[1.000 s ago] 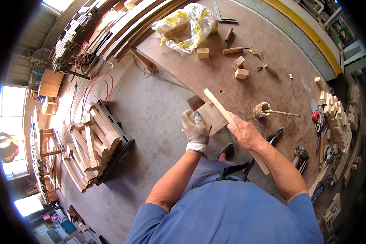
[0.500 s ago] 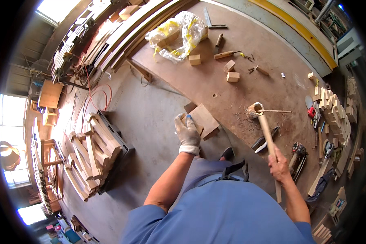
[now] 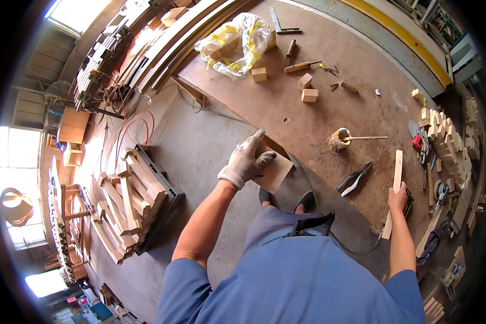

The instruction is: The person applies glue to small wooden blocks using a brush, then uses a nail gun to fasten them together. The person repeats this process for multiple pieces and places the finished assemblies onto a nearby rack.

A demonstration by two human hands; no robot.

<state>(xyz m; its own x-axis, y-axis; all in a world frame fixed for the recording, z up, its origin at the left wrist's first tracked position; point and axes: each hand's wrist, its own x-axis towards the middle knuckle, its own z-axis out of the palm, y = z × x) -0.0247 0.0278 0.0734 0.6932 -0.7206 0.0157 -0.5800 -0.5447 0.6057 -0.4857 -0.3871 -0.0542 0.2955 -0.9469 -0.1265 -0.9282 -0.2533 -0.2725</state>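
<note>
My left hand [image 3: 245,162], in a pale work glove, closes on the edge of a flat-faced wooden block [image 3: 275,174] beside the bench edge. Its thumb lies over the near side; the fingers are partly hidden behind the block. On the right, my bare right hand [image 3: 397,201] is wrapped round a narrow wooden strip [image 3: 398,167], which points away from me. Between them on the bench stands a small crusted pot [image 3: 338,139] with a thin stick [image 3: 368,138] lying out from its mouth. Pliers [image 3: 355,179] with dark and light handles lie in front of it.
The brown bench [image 3: 318,121] carries small wooden blocks [image 3: 310,95], a wood-handled tool [image 3: 298,67], a square [image 3: 286,29] and a plastic bag [image 3: 237,46]. Stacked wooden pieces [image 3: 447,137] line its right side. Wooden legs [image 3: 125,202] lie piled on the left.
My right hand has moved right and away from me, taking the strip off the pot and pliers. My left hand has shifted slightly up and left, and the block has turned in its grip.
</note>
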